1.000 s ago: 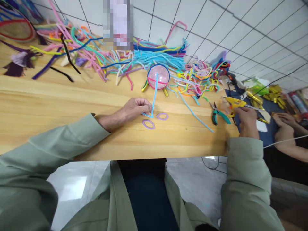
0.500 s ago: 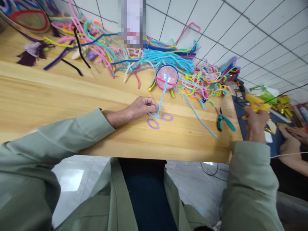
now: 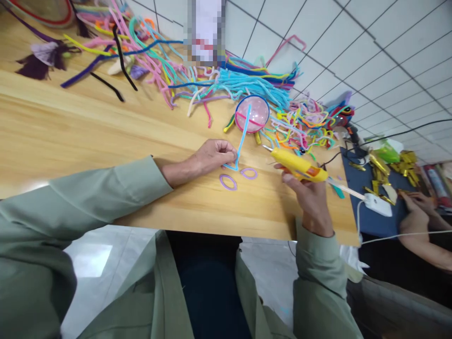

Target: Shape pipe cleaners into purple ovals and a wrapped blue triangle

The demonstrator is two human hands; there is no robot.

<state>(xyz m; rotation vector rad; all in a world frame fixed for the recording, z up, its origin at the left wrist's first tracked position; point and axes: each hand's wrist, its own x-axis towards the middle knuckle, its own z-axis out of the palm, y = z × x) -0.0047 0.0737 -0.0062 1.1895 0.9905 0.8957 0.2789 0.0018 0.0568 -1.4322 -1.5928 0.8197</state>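
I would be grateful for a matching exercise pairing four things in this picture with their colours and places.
Things:
1. Glue gun
2. Bent stem
3. Loops
4. Tassel

Descriptions:
A. Light blue, in the left hand
B. Dark with a pale top, left of both hands
C. Yellow, in the right hand
D. Light purple, lying on the table

Right pairs: 1-C, 2-A, 3-D, 4-B

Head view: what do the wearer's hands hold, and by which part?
Left hand: light-blue fuzzy stem, pinched near its bend. Right hand: yellow plastic glue gun, by its handle.
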